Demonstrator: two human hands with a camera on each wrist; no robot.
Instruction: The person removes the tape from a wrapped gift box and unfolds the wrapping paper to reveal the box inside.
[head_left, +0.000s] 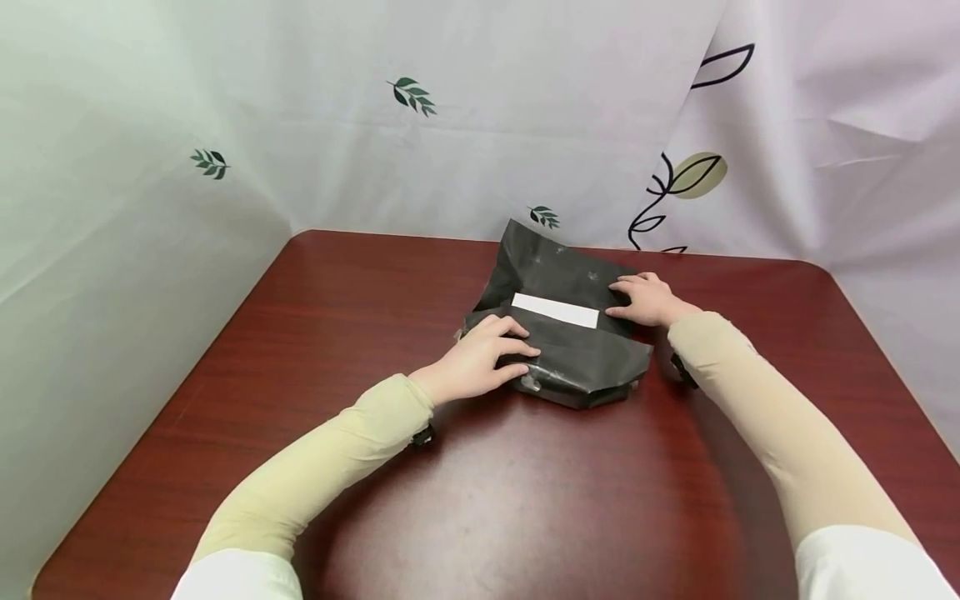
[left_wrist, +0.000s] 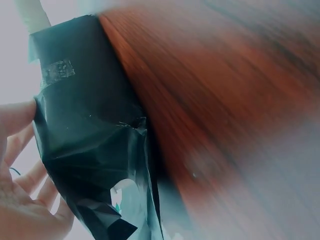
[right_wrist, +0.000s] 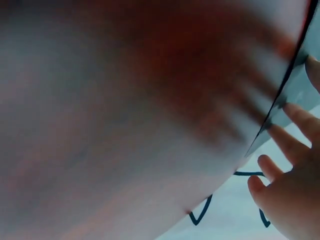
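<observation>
A black plastic-looking wrapping [head_left: 585,354] lies folded round something flat and boxy near the back of the table, its contents mostly hidden. Its far flap [head_left: 543,262] spreads open toward the curtain. Between flap and folded part shows a white strip [head_left: 555,311]. My left hand [head_left: 480,358] rests on the left end of the package with fingers spread over it. In the left wrist view, clear tape [left_wrist: 59,71] and a torn hole show on the package's side. At the flap's right edge, my right hand [head_left: 643,300] touches the black sheet with extended fingertips.
The package sits on a glossy reddish-brown wooden table [head_left: 480,500] with rounded far corners. A white curtain [head_left: 465,158] with printed leaves hangs along the back and both sides, close to the table's edges.
</observation>
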